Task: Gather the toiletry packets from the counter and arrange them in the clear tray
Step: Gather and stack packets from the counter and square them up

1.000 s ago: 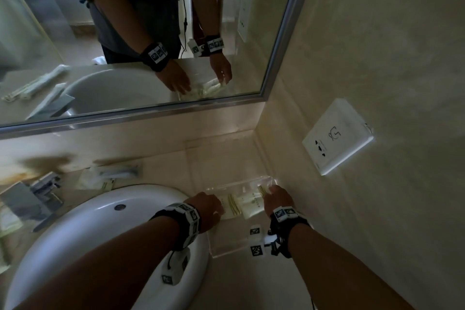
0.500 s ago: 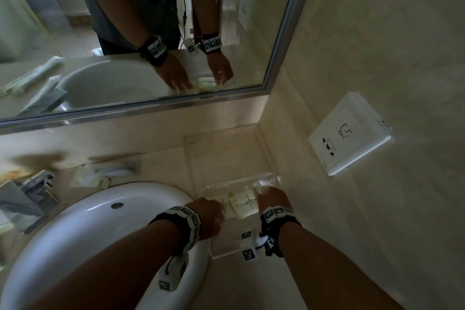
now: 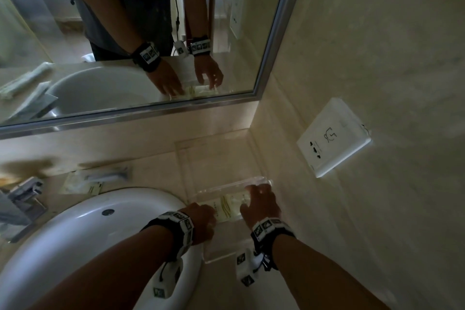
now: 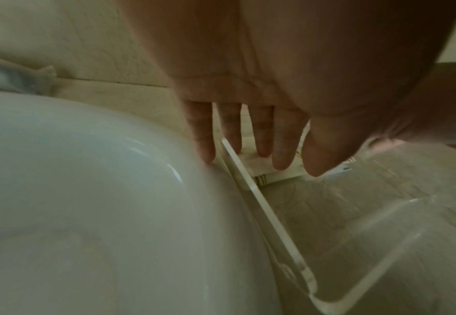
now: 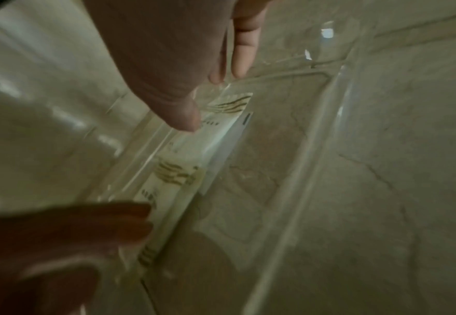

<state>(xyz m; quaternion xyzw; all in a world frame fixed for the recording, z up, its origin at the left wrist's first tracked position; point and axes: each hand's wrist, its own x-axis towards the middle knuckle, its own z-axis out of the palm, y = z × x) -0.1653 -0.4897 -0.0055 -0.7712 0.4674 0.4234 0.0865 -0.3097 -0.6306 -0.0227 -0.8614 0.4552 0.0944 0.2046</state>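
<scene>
A clear tray (image 3: 219, 258) stands on the counter between the sink and the right wall. Cream toiletry packets (image 3: 230, 207) with olive stripes lie flat inside it. My left hand (image 3: 201, 219) reaches in from the sink side. Its straight fingers (image 4: 283, 153) rest on the packets (image 4: 259, 168), and the little finger sits outside the tray wall (image 4: 261, 202). My right hand (image 3: 260, 205) hovers over the packets' right end with fingers spread and its thumb (image 5: 186, 119) touching a packet (image 5: 191, 157). More packets (image 3: 95, 180) lie on the counter behind the sink.
The white sink basin (image 3: 88, 246) presses against the tray's left side. A chrome tap (image 3: 22, 196) is at far left. A white wall socket (image 3: 332, 141) sits on the right wall above the tray. The mirror (image 3: 151, 33) runs along the back.
Both hands stay in the tray on the packets. The right hand has shifted slightly forward and spread its fingers over them.
</scene>
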